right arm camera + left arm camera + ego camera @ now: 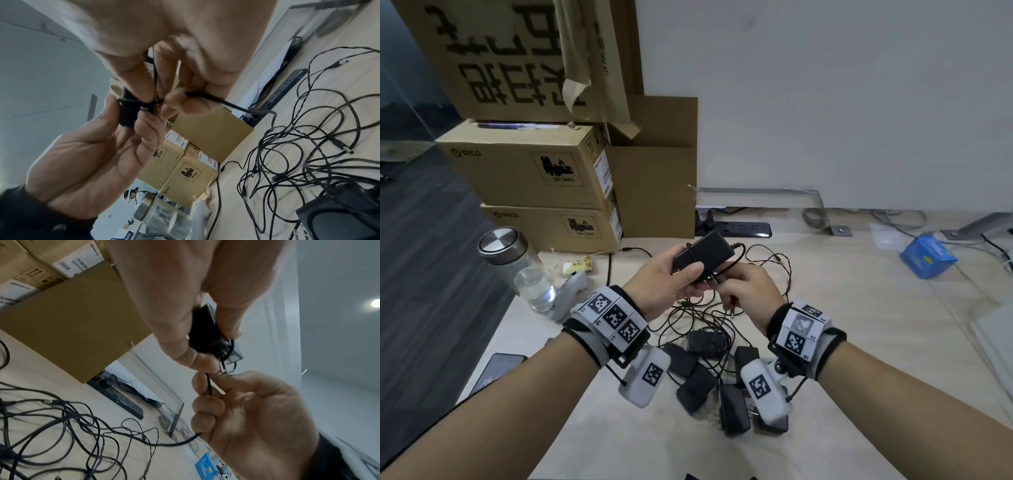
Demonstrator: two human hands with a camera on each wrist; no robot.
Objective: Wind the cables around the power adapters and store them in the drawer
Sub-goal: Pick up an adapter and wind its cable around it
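Note:
My left hand [681,277] grips a black power adapter [703,257] above the table, thumb on its top and plug prongs pointing down. A few turns of its thin black cable [736,263] lie round the body. Just right of the prongs, my right hand [739,291] pinches that cable. The left wrist view shows the left hand [205,360] on the adapter [207,331] and the cable [209,384] passing through the right hand [207,395]. From the right wrist, the right hand [164,100] pinches the cable [226,102] beside the adapter [127,113]. Several more adapters [698,380] lie below in tangled cables [709,311].
Stacked cardboard boxes [534,171] stand at the back left. A glass bottle [524,270] with a steel lid is near the table's left edge, with a phone [496,373] closer to me. A black power strip [739,228] lies at the back and a blue box [928,257] at the right.

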